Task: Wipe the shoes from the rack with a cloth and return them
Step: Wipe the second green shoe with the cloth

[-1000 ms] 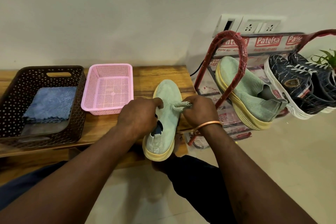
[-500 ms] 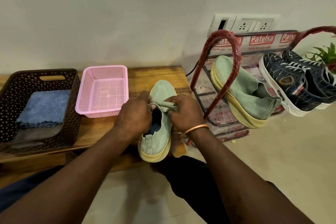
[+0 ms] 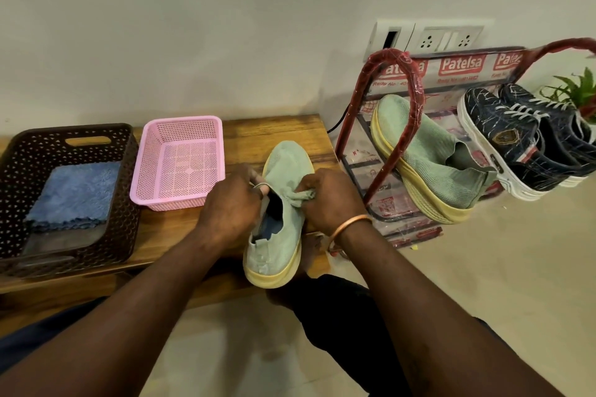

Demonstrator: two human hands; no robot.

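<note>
Green shoe [image 3: 288, 235] on worktop [image 3: 180, 230]: left hand [image 3: 230, 206] fingers curled on collar, right hand [image 3: 332, 196] pinching bunched green fabric [image 3: 303, 195] at opening. Advise: brace collar firm, short strokes toward toe.

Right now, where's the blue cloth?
In the head view, the blue cloth lies folded inside the brown basket at the left end of the bench, just left of the pink basket.
</note>
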